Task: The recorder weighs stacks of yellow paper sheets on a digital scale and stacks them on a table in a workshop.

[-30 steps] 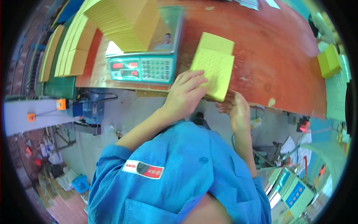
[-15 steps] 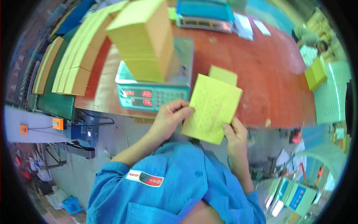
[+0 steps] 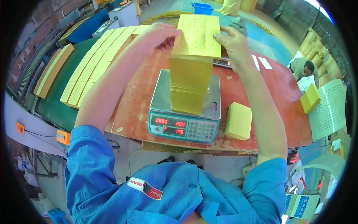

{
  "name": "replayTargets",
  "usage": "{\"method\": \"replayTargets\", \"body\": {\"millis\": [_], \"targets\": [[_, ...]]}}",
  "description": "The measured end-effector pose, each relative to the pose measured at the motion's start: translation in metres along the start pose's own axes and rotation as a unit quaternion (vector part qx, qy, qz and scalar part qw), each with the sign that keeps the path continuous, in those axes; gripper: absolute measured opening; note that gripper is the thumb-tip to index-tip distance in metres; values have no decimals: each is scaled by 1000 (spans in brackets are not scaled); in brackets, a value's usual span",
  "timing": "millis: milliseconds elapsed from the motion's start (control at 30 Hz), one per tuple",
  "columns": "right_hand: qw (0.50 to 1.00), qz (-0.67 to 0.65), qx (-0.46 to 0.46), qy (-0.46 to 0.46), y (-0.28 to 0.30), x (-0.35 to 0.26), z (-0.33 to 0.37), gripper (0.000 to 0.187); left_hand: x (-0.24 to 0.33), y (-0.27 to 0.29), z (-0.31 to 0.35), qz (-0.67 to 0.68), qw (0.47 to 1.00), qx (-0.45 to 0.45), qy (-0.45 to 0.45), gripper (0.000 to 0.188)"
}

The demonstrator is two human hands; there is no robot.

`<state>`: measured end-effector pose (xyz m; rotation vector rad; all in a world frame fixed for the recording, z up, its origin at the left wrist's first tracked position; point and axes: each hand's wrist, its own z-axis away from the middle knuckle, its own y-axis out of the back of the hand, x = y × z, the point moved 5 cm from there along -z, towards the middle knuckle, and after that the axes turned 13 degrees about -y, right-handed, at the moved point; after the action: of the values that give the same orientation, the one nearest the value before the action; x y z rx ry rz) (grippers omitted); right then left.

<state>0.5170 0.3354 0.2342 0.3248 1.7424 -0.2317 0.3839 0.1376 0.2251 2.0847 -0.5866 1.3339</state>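
Observation:
A tall stack of yellow paper sheets (image 3: 190, 84) stands on the pan of a digital scale (image 3: 158, 100), whose red display is lit. On top of it is a yellow sheet with rows of small curved marks (image 3: 198, 35). My left hand (image 3: 158, 36) has its fingers curled and pinches the left edge of that sheet. At the opposite edge, my right hand (image 3: 235, 43) grips with thumb and bent fingers. Whether one sheet or a few lie between my hands cannot be told. A smaller block of yellow paper (image 3: 238, 121) rests right of the scale.
Long rows of yellow paper blocks (image 3: 95, 67) lie on the green surface (image 3: 56, 106) at left. Another yellow block (image 3: 310, 98) sits at the red table's (image 3: 276, 115) right end, by a perforated pale green panel (image 3: 328, 110). A person (image 3: 305, 69) is beyond, at far right.
Both hands have moved forward and up from the table's near edge, bringing the marked yellow sheet to the top of the stack. The view has shifted, showing more of the far room.

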Motion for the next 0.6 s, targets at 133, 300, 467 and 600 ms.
{"method": "replayTargets", "body": {"millis": [133,300,467,600], "targets": [[997,18,7,-70,-10,23,-9,49,-25,0,1,-23,997,-5,73,25],[991,97,68,-60,-9,29,-2,47,-34,-2,4,-10,993,-29,110,24],[984,142,92,-47,-10,32,1,45,-37,-3,6,10,993,-15,118,22],[969,209,128,12,-5,38,2,45,-42,-6,7,18,995,1,102,22]]}}
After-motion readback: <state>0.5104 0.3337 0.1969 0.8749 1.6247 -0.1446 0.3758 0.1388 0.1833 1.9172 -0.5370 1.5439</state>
